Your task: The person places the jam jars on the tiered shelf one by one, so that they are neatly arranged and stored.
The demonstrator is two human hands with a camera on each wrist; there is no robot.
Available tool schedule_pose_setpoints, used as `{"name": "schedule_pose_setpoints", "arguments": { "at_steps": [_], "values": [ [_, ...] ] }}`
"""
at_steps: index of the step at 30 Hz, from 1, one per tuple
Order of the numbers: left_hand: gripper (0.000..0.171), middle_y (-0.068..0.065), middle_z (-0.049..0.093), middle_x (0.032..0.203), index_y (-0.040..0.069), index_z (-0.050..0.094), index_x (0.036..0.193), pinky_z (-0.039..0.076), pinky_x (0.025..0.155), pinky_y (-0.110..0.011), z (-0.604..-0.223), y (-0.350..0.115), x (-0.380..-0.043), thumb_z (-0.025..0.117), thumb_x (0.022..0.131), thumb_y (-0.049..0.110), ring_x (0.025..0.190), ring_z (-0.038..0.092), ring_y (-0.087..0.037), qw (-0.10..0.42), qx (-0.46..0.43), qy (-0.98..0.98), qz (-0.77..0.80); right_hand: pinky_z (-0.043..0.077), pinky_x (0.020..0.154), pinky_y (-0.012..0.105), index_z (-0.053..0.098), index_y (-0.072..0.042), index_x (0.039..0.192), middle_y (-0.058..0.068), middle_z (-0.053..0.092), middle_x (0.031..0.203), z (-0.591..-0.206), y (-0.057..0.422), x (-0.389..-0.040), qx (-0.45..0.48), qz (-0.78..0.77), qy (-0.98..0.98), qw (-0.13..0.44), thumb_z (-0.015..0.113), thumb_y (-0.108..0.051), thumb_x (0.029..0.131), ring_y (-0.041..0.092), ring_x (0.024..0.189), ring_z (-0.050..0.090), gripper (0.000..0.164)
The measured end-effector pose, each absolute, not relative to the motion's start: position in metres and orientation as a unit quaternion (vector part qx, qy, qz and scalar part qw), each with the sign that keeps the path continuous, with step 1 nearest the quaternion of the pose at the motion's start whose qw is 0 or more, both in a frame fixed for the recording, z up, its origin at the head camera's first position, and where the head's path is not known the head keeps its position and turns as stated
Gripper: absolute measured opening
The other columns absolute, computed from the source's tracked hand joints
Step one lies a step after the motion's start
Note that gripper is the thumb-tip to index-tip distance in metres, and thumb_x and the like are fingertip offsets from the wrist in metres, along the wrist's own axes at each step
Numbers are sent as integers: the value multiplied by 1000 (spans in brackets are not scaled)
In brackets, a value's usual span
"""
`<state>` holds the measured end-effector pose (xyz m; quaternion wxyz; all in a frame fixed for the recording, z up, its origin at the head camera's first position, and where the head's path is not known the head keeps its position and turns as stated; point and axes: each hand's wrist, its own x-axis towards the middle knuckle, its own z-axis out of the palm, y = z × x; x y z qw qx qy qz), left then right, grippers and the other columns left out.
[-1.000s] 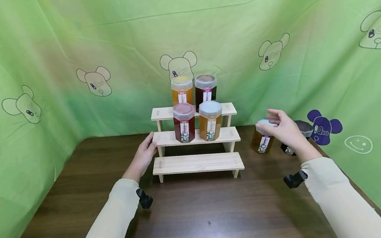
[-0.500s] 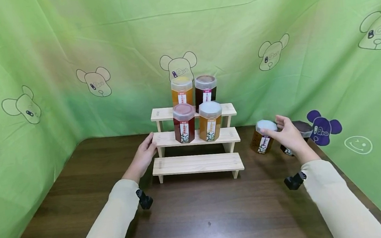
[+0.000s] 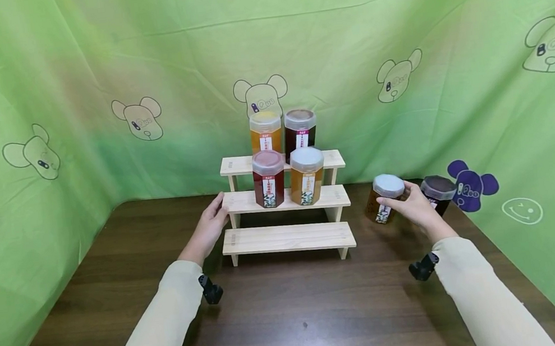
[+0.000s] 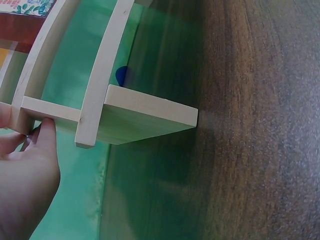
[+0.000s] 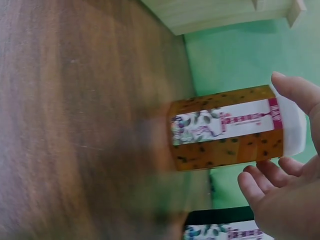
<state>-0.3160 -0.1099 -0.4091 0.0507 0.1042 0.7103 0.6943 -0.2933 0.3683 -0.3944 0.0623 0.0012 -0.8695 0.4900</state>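
Note:
My left hand [image 3: 208, 225] grips the left end of the middle step of a pale wooden three-step stand [image 3: 289, 236]; in the left wrist view, its fingers [image 4: 47, 132] lie against the frame below a board. Toward the right, my right hand [image 3: 415, 203] has its thumb and fingers around the upper part of an amber jar [image 5: 227, 130] with dark specks and a white lid. That jar stands on the table. Beside it is a dark jar [image 3: 439, 189], partly behind the hand. On the middle step are a red jar [image 3: 269, 179] and an orange-yellow jar [image 3: 307, 176].
A yellow jar [image 3: 266, 132] and a dark purple jar [image 3: 300, 128] stand on the top step. Green printed cloth [image 3: 173, 54] hangs behind and beside the brown table [image 3: 293, 318]. The lowest step bears no jar.
My right hand has come down from above the amber jar to its side, with thumb and fingers around it. More of the dark jar now shows. The left hand has stayed put.

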Motion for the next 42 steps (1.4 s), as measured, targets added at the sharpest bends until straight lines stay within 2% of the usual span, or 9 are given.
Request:
{"name": "schedule_pose_setpoints", "arguments": {
  "at_steps": [3, 5, 8, 11, 14, 16, 32, 42],
  "values": [
    [55, -13, 9, 166, 5, 11, 161, 26, 119, -40, -410, -110, -316, 34, 111, 12, 149, 20, -26, 52, 103, 709, 696, 44, 84, 11, 37, 15, 143, 31, 50, 135, -404, 371, -297, 15, 499, -864, 68, 68, -19, 97, 3, 102, 51, 64],
    [55, -14, 9, 166, 5, 11, 161, 26, 119, -40, -410, -110, -316, 34, 111, 12, 149, 20, -27, 52, 103, 709, 696, 43, 82, 11, 39, 15, 141, 29, 51, 132, -409, 371, -296, 11, 499, -864, 69, 68, -19, 97, 1, 98, 50, 63],
    [55, -14, 9, 166, 4, 11, 161, 26, 119, -41, -410, -110, -316, 34, 111, 12, 149, 20, -27, 51, 103, 708, 697, 44, 85, 16, 38, 15, 140, 28, 50, 130, -414, 371, -296, -2, 497, -866, 64, 68, -21, 96, 12, 104, 51, 64],
    [55, -14, 9, 166, 4, 11, 161, 26, 119, -40, -410, -109, -316, 34, 111, 11, 149, 20, -27, 50, 102, 708, 697, 44, 99, 31, 25, 16, 146, 33, 42, 137, -419, 369, -294, -32, 501, -863, 46, 69, -26, 96, 32, 120, 47, 78],
    [55, -13, 8, 166, 5, 11, 161, 27, 119, -40, -409, -110, -315, 34, 111, 11, 149, 20, -26, 49, 100, 708, 698, 33, 113, 49, 10, 16, 151, 39, 28, 147, -423, 366, -293, -64, 514, -855, 24, 70, -30, 95, 45, 134, 33, 93],
    [55, -13, 8, 166, 5, 11, 161, 27, 119, -40, -409, -109, -315, 33, 111, 11, 149, 20, -26, 48, 98, 709, 697, 26, 117, 54, 4, 15, 152, 40, 22, 150, -426, 364, -292, -80, 515, -854, 14, 70, -31, 95, 48, 139, 26, 98],
    [55, -13, 8, 166, 5, 11, 161, 27, 119, -39, -410, -109, -317, 33, 111, 11, 149, 20, -26, 46, 103, 707, 698, 20, 119, 58, 0, 10, 155, 37, 17, 155, -429, 364, -295, -92, 515, -852, 10, 71, -34, 94, 49, 143, 20, 103],
    [55, -15, 8, 166, 4, 11, 161, 26, 120, -39, -411, -109, -317, 32, 111, 11, 149, 19, -26, 48, 108, 702, 702, 21, 119, 58, 1, 10, 155, 36, 17, 156, -430, 364, -296, -86, 528, -845, 18, 71, -33, 95, 48, 143, 20, 102]
  ]
}}
